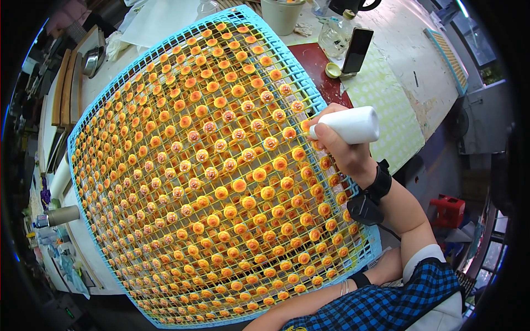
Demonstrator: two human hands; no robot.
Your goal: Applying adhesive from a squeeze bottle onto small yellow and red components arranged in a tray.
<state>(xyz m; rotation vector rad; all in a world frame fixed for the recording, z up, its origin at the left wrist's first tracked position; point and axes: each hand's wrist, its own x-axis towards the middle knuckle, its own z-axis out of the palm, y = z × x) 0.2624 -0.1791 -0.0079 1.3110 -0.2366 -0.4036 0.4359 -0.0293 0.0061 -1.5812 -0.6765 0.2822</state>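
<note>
A light-blue plastic rack (pixel 298 69) with a grid tilts across the middle of the view. Many small yellow-orange flower-shaped pieces (pixel 239 185) sit on it in rows, and more show through the mesh below. A diagonal band of them has shiny, pinkish centres; the others look matte. My right hand (pixel 345 154) is closed around a white squeeze bottle (pixel 356 124) over the rack's right side. The bottle lies nearly level, its tip pointing left at a flower near the edge. My left hand (pixel 386 266) is tucked by my right elbow, its fingers hidden.
Behind the rack, a phone (pixel 359 51) stands upright beside a clear plastic jug (pixel 334 37) on a dark red board (pixel 314 60). A pale bucket (pixel 281 16) is at the back. A metal cylinder (pixel 63 215) lies left of the rack. A red plastic stool (pixel 448 211) stands right.
</note>
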